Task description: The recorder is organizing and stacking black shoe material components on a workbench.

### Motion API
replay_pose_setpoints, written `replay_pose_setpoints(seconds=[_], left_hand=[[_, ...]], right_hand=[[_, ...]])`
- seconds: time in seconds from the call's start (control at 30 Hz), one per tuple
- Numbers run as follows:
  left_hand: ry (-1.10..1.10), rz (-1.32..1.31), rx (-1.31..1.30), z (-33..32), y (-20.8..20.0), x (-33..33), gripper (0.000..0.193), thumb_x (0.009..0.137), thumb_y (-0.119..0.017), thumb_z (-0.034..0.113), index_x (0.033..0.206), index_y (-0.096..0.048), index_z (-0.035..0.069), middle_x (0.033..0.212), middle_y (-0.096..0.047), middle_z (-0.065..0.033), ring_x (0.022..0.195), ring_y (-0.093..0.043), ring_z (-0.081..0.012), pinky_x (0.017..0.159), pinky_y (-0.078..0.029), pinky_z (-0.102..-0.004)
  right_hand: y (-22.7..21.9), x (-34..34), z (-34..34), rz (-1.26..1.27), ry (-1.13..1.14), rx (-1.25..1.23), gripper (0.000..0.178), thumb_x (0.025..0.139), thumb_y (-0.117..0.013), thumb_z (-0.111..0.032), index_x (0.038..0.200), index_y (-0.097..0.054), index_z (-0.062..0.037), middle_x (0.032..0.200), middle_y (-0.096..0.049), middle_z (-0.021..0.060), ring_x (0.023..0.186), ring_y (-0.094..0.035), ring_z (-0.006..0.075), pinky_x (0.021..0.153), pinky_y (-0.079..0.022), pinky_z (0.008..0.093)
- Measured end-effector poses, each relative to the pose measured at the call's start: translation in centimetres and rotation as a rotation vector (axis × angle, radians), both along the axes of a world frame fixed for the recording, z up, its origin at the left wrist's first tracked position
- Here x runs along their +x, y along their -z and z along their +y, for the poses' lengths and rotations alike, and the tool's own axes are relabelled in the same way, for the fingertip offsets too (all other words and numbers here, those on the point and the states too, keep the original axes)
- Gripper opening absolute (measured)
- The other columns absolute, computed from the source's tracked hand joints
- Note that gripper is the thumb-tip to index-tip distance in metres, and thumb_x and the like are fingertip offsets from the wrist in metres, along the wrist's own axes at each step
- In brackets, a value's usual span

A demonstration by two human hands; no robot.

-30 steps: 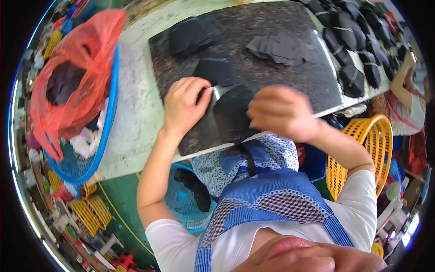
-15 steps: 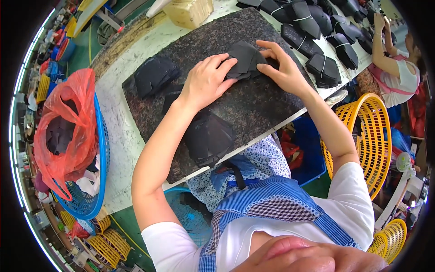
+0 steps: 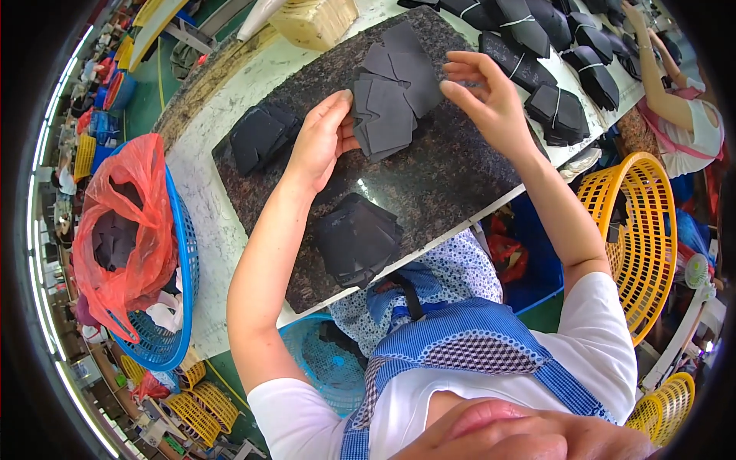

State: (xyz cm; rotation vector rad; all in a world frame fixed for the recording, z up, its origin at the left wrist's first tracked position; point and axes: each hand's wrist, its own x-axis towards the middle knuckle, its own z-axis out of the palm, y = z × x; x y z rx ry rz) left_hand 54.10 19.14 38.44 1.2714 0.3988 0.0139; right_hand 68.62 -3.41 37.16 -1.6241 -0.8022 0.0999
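Observation:
A loose, fanned pile of flat black cut pieces [image 3: 387,115] lies on the dark speckled stone slab [image 3: 452,165]; whether they are leather or fabric I cannot tell. Beside the pile's left edge is my left hand [image 3: 323,138], thumb and fingers apart, its fingertips at or very near the pieces. My right hand [image 3: 487,100] is open just right of the pile, fingers spread and holding nothing. Two more black stacks rest on the slab: one at the left [image 3: 263,138] and another at the near edge [image 3: 357,239].
Several tied black bundles [image 3: 557,113] lie at the right back. A yellowish block [image 3: 313,23] stands beyond the slab. Left is a blue basket [image 3: 184,261] with a red plastic bag [image 3: 157,230]. A yellow basket [image 3: 652,230] stands right, near another person [image 3: 678,115].
My hands have parted from around the pile, the left turning onto its side. The compact black pile is now spread out in a fan. The whole view has shifted slightly.

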Motion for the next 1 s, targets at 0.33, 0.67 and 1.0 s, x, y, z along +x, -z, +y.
replay_pose_setpoints(seconds=[0.33, 0.67, 1.0], left_hand=[[-0.012, -0.113, 0.191, -2.5, -1.7, 0.7, 0.042, 0.089, -0.082, 0.018, 0.119, -0.058, 0.0, 0.098, -0.075, -0.0076, 0.084, -0.071, -0.0104, 0.07, -0.057, -0.0243], [-0.005, 0.042, 0.856, -2.2, 1.5, 1.0, 0.055, 0.086, -0.084, 0.032, 0.12, -0.058, -0.003, 0.099, -0.073, -0.0146, 0.083, -0.07, -0.0182, 0.075, -0.056, -0.0303], [0.156, 0.279, 0.103, -7.8, -6.2, -13.8, 0.019, 0.091, -0.079, 0.013, 0.102, -0.073, -0.002, 0.079, -0.073, -0.003, 0.069, -0.068, -0.0083, 0.064, -0.056, -0.0244]], right_hand=[[-1.2, 0.3, 0.8, 0.456, -0.227, -0.183, 0.048, 0.098, -0.069, -0.019, 0.139, -0.055, 0.0012, 0.085, -0.068, 0.0027, 0.075, -0.062, 0.0071, 0.064, -0.049, 0.0222], [-2.7, 6.1, -2.3, 0.684, -0.355, 0.443, 0.032, 0.103, -0.061, -0.012, 0.134, -0.062, -0.0044, 0.088, -0.061, 0.0001, 0.071, -0.053, 0.0023, 0.061, -0.046, 0.0177], [-5.1, -10.2, -3.3, 0.646, -0.748, -0.202, 0.039, 0.094, -0.075, -0.014, 0.128, -0.06, -0.0019, 0.077, -0.061, -0.0019, 0.071, -0.057, 0.0069, 0.063, -0.045, 0.0246]])
